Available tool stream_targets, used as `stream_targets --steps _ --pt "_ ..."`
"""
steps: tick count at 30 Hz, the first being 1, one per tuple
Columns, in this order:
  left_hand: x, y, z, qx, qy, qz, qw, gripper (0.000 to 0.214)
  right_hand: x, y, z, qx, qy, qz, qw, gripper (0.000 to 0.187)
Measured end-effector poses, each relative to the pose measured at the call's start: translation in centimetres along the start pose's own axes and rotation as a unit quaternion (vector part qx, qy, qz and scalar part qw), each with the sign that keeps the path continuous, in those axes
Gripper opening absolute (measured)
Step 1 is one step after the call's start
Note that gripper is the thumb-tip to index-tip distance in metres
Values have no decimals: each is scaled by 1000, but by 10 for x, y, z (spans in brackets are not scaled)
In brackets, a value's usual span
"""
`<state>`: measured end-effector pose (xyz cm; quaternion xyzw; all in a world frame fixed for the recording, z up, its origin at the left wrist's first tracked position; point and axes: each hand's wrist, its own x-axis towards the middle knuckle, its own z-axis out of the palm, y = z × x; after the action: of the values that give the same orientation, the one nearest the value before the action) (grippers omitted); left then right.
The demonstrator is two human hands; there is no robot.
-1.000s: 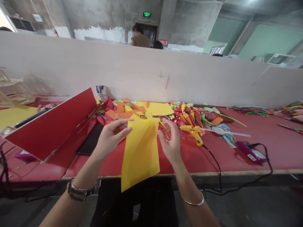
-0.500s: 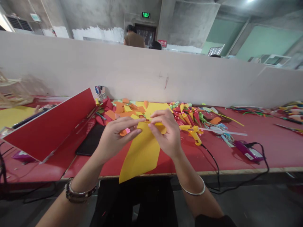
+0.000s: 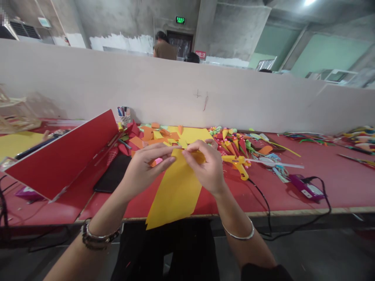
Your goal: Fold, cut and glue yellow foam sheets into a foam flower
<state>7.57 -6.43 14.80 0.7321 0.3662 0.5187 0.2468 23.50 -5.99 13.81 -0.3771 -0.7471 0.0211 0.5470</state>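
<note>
A sheet of yellow paper (image 3: 175, 191) hangs over the near edge of the red table (image 3: 293, 195). My left hand (image 3: 145, 168) and my right hand (image 3: 205, 168) pinch its top edge close together, fingertips almost touching. The sheet's upper right corner is bent over under my right fingers. Both wrists wear bracelets. Behind my hands lies a heap of orange, yellow and red paper pieces (image 3: 164, 136).
A yellow glue gun (image 3: 238, 164) with a black cord lies right of my hands, beside rolled paper cones (image 3: 234, 142). A tilted red board (image 3: 64, 156) stands at the left, a pen cup (image 3: 124, 114) behind it. A purple device (image 3: 306, 186) lies further right. People stand beyond the partition.
My hands came together at the sheet's top edge, the right one moving up and left. The sheet tilted and its top corner got bent over.
</note>
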Motion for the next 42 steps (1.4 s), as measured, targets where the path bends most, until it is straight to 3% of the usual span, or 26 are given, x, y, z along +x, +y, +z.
stream_targets --steps 9,15,18,22,27,33,37,42 --pt "1 3 -6 103 -61 50 992 21 2 -3 -3 -3 16 2 1000 6" --pt "4 5 -7 126 -80 51 988 23 6 0 -8 52 -52 -16 997 11" --pt "5 5 -5 128 -77 34 988 21 7 0 -9 55 -51 -29 997 13" --pt "2 3 0 174 -92 -12 980 26 4 0 -6 21 10 -24 999 13" --pt "-10 -5 10 294 -62 -19 954 28 -1 2 -2 -39 125 22 991 13" --pt "-18 -13 16 436 -46 -9 899 26 -6 8 1 -28 157 64 985 14" --pt "-12 -21 12 451 -59 -38 890 27 -8 16 -2 -80 111 25 990 14" --pt "2 -62 8 370 -183 -21 911 31 -22 30 -7 -226 -49 -61 971 30"
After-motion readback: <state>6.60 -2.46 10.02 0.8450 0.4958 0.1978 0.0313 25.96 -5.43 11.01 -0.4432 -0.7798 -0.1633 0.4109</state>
